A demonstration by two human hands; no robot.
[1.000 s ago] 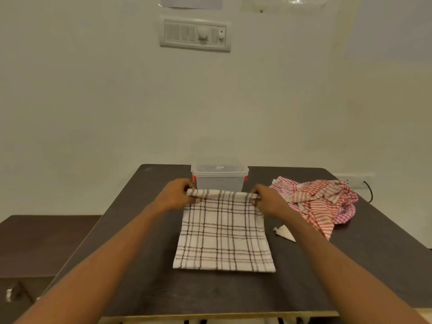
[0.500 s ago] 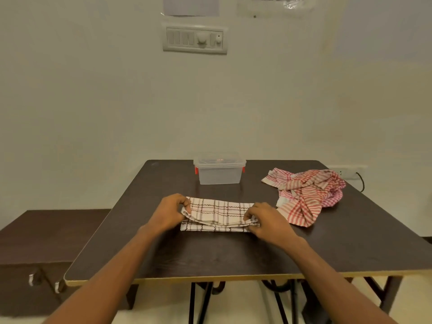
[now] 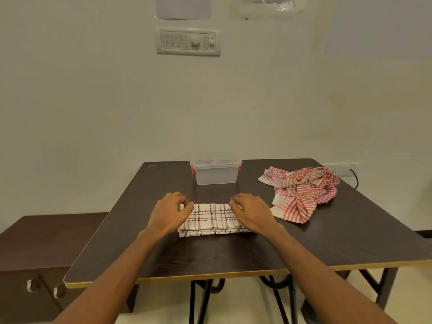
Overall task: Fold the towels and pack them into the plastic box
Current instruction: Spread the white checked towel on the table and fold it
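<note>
Checked towel [image 3: 211,217]: where is it, and what have your hands got?

— It lies folded into a flat band at the middle of the tabletop [image 3: 210,256], with its long side running 9 to 3 o'clock. My left hand [image 3: 169,213] sits at its 10 o'clock corner and my right hand [image 3: 253,212] at its 2 o'clock corner. On both the grip is curled, with fingertips down at the far edge. I cannot tell from the head view whether either one actually pinches cloth.

And the plastic box [image 3: 216,175]?

— It is at 12 o'clock from the towel, near it but apart. Its lid [image 3: 216,161] is on, with red clips at the sides.

Anything else out there?

— A heap of red striped towels [image 3: 301,192] lies unfolded at 2 o'clock, just beyond my right hand. A low bench [image 3: 46,232] stands at 9 o'clock, beside the tabletop.

What worries you from here?

— Three things, all my own judgement.
- **Loose fold:** The layers at the near edge do not look flush. If I lift by the corners with a loose grip, the fold may fall open.
- **Fit:** The band looks at least as wide as the box. Without another fold it would bunch on the rim.
- **Closed lid:** Opening it needs a free hand. A towel carried one-handed would droop and come undone.
</note>
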